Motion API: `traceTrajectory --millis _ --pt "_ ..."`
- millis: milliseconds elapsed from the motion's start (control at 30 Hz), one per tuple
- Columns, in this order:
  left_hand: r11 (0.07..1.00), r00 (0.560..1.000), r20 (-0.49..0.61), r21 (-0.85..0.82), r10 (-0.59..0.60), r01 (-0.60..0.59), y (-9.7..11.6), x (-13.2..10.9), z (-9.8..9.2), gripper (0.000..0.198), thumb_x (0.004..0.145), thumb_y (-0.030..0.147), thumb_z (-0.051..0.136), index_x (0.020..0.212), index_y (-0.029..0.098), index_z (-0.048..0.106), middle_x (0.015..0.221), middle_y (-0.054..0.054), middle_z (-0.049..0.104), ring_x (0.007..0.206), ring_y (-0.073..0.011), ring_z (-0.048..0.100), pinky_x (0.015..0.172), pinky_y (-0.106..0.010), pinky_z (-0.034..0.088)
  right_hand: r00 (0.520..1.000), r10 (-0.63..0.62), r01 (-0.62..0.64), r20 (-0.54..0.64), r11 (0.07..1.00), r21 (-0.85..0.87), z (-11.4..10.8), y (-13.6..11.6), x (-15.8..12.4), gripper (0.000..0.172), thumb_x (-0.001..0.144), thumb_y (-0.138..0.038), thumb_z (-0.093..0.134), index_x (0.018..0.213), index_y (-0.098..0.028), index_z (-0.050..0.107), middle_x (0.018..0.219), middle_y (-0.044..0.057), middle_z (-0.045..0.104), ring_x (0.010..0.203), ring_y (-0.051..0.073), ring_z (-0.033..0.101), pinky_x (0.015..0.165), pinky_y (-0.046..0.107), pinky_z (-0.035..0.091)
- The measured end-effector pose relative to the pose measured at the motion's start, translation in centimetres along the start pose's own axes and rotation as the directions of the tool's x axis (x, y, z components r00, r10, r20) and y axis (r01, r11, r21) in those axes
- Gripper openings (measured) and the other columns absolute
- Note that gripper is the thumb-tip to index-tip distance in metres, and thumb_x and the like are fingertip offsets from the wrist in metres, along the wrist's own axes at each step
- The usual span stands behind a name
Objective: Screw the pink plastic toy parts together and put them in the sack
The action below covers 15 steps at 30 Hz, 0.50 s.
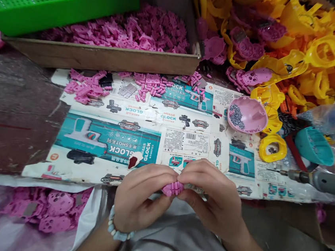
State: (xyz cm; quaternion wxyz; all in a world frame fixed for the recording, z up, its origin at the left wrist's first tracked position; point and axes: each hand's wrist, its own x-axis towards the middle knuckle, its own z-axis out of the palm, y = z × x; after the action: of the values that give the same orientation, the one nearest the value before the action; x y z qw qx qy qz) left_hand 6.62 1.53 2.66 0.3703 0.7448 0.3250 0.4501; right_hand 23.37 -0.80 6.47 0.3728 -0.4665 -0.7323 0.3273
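Pink part (173, 188): pinched between both hands, just above the printed card (100, 134).
Left hand (140, 196): curled nearly closed, gripping the part's left end.
Right hand (216, 198): curled nearly closed, gripping its right end.
Risk: a slip could drop the part among the loose pink pieces (84, 90); a careless elbow could tip the pink bowl (253, 124) of grey metal bits (236, 116) or knock the drill (320, 180).

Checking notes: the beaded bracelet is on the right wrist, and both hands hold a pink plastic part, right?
No, the head view shows the beaded bracelet on the left wrist; the left hand and right hand do hold the pink plastic part.
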Motion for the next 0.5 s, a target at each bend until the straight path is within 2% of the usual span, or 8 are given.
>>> traceTrajectory --millis 167,333,433,500 --pt "0.996 0.997 -0.063 -0.079 -0.034 0.029 0.0 -0.6 0.1 0.019 0.080 0.012 0.055 0.093 0.022 0.064 0.083 -0.004 0.073 0.074 -0.0150 0.069 0.072 -0.025 0.058 1.000 -0.023 0.024 0.019 0.999 -0.029 0.0 0.0 -0.3 0.008 0.088 -0.017 0.055 0.096 -0.017 0.058 0.082 0.003 0.061 0.077 0.013 0.056 0.071 0.027 0.047" --pt "0.986 0.998 0.065 -0.166 0.000 0.010 -0.4 -0.5 -0.6 0.020 0.087 0.019 0.054 0.103 0.021 0.065 0.090 -0.007 0.073 0.087 -0.0186 0.069 0.081 -0.030 0.056 0.999 -0.012 0.013 0.031 0.999 -0.041 -0.1 -0.3 -0.7 0.008 0.087 -0.013 0.055 0.094 -0.018 0.056 0.081 0.002 0.060 0.077 0.012 0.054 0.070 0.027 0.047" --pt "0.979 0.996 0.061 -0.198 0.057 -0.044 -0.7 -0.4 -0.9 0.020 0.089 0.018 0.051 0.101 0.020 0.066 0.086 -0.006 0.073 0.084 -0.0182 0.069 0.080 -0.030 0.056 1.000 0.011 -0.011 0.018 1.000 -0.015 -0.1 -0.4 -0.7 0.007 0.087 -0.015 0.056 0.092 -0.018 0.057 0.080 0.001 0.059 0.076 0.012 0.054 0.069 0.026 0.046" --pt "0.983 0.997 0.069 -0.183 0.024 -0.011 -0.8 -0.2 -0.8 0.018 0.089 0.017 0.051 0.097 0.019 0.067 0.086 -0.006 0.073 0.084 -0.0171 0.069 0.079 -0.027 0.056 0.997 0.066 -0.066 -0.026 0.997 -0.027 -0.2 0.1 -0.8 0.004 0.086 -0.016 0.056 0.089 -0.018 0.057 0.080 0.001 0.059 0.077 0.012 0.054 0.070 0.026 0.046"
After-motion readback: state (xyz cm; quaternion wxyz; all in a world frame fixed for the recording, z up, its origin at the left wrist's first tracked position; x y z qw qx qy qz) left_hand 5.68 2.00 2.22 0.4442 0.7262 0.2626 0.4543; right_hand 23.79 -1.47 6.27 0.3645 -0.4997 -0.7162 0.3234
